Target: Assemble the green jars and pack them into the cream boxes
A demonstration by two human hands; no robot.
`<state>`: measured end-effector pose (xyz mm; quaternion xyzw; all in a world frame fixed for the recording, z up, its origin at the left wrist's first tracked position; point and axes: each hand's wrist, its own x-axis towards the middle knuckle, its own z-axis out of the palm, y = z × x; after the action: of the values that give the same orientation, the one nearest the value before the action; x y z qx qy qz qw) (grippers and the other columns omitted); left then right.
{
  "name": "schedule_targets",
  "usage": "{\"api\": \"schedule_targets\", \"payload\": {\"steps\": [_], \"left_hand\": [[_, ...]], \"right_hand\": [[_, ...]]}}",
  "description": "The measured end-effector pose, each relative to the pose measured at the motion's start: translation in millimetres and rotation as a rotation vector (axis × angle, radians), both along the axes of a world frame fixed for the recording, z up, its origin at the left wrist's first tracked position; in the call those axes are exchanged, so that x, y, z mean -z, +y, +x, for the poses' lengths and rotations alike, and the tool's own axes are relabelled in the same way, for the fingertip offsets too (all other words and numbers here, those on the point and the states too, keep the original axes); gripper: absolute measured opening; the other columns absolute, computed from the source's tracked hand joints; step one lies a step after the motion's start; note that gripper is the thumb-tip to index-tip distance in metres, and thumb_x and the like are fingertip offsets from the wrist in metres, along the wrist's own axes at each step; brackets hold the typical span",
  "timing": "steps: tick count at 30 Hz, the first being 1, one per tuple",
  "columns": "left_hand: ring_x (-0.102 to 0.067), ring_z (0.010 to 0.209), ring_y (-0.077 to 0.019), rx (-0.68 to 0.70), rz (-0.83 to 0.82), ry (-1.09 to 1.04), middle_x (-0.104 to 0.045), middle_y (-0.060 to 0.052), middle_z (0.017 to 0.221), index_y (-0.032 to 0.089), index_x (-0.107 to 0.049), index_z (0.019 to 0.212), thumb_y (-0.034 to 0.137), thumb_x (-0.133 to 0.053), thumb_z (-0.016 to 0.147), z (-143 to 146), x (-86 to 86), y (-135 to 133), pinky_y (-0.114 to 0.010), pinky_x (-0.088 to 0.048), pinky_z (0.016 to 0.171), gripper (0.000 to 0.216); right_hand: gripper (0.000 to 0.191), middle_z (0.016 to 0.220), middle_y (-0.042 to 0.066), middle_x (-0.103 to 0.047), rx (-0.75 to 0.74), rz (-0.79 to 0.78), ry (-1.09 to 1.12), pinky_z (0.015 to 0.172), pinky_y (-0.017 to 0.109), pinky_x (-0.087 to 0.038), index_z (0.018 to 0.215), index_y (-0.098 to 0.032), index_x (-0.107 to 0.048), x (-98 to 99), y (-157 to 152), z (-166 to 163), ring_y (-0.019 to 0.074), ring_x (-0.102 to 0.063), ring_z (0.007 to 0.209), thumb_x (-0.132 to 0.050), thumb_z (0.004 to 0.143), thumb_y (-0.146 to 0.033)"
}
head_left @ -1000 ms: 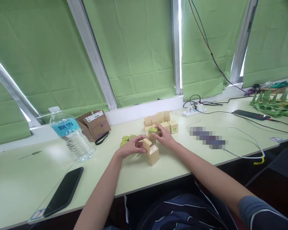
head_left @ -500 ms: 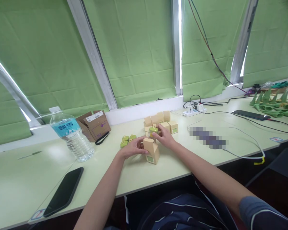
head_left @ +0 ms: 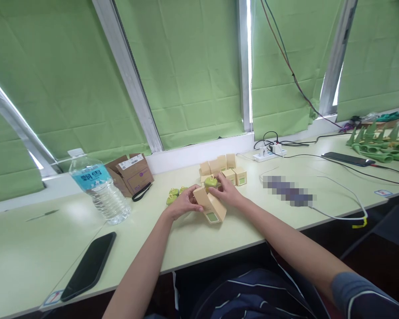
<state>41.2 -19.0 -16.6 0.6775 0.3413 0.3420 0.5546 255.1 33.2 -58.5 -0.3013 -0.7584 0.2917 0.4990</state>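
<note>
Two hands meet at mid-surface over a small tan cardboard carton, tilted, its green label facing the camera. Left hand: fingers closed on the carton's open top end. Right hand: fingers grip a small green rounded object at the carton's mouth. More tan cartons stand just behind on the pale green surface

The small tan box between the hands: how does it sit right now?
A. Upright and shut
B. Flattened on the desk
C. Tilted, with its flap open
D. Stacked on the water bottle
C: the small tan box leans over, flap open, held by the left hand and right hand.
</note>
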Motion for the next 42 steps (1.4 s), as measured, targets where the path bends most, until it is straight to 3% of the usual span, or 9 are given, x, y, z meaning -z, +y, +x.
{"api": "schedule_targets", "payload": {"steps": [8,16,33,38,42], "left_hand": [[-0.063,0.089,-0.0173,-0.006,0.023,-0.013,-0.062,-0.002,0.093,0.018,-0.053,0.098,0.024,-0.091,0.056,2,0.9,1,-0.028,-0.05,0.077,0.057],[-0.065,0.091,-0.0191,-0.066,0.03,-0.007,-0.066,-0.002,0.096,0.02,-0.051,0.099,0.024,-0.092,0.055,3,-0.9,2,-0.032,-0.052,0.081,0.06],[-0.061,0.081,-0.0154,-0.079,0.101,0.009,-0.063,0.0,0.09,0.019,-0.048,0.096,0.033,-0.093,0.051,9,3.6,5,-0.026,-0.048,0.072,0.064],[-0.059,0.079,-0.0148,-0.091,0.147,0.087,-0.062,0.0,0.087,0.019,-0.051,0.093,0.034,-0.092,0.052,12,4.4,6,-0.026,-0.046,0.07,0.06],[-0.059,0.081,-0.0154,-0.078,0.15,0.098,-0.062,0.0,0.089,0.019,-0.051,0.093,0.036,-0.092,0.052,11,4.0,6,-0.026,-0.045,0.07,0.061]], "right_hand": [[0.039,0.101,0.005,-0.064,-0.062,-0.019,0.04,0.066,0.028,-0.047,0.11,-0.021,-0.051,-2.0,-3,-1,0.0167,-0.058,0.078,-0.061,0.086,-0.05],[0.041,0.1,0.005,-0.065,-0.099,-0.042,0.097,0.064,0.027,-0.047,0.109,-0.02,-0.054,-2.5,-3,1,0.0165,-0.059,0.078,-0.06,0.085,-0.053],[0.047,0.105,0.006,-0.068,-0.193,-0.124,0.183,0.046,0.021,-0.035,0.112,-0.021,-0.052,-7.5,-9,2,0.0106,-0.055,0.058,-0.064,0.082,-0.056],[0.047,0.095,0.003,-0.067,-0.237,-0.133,0.198,0.043,0.021,-0.031,0.11,-0.022,-0.048,-5.1,-7,1,0.0073,-0.046,0.048,-0.065,0.08,-0.054],[0.045,0.09,0.003,-0.067,-0.166,-0.106,0.175,0.045,0.022,-0.035,0.109,-0.022,-0.05,-4.2,-5,0,0.009,-0.049,0.05,-0.064,0.081,-0.055]]}}
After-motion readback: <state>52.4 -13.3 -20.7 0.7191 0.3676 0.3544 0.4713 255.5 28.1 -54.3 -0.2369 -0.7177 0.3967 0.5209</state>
